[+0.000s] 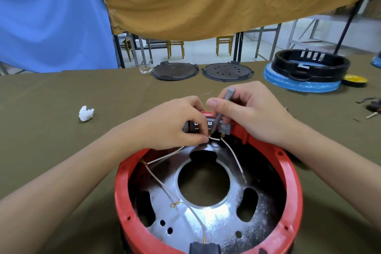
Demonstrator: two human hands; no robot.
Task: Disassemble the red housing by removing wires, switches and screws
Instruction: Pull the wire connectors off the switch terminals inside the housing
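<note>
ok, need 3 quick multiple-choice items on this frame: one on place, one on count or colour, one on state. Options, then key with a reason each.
1. Where does the crumpled white wad lie?
A. inside the red housing
B. on the olive cloth, left of the hands
C. on the black ring

2. How many dark round plates lie side by side at the table's far edge?
A. one
B. two
C. four

3. What is the right hand doing?
A. resting flat on the table
B. gripping a grey tool at the switch block
C. lifting the housing

Key:
1 B, the wad sits on bare olive cloth, apart from the red housing.
2 B, one plain plate and one holed plate.
3 B, fingers curl round the grey tool, its tip down at the switch block; the left hand pinches a white wire.
</note>
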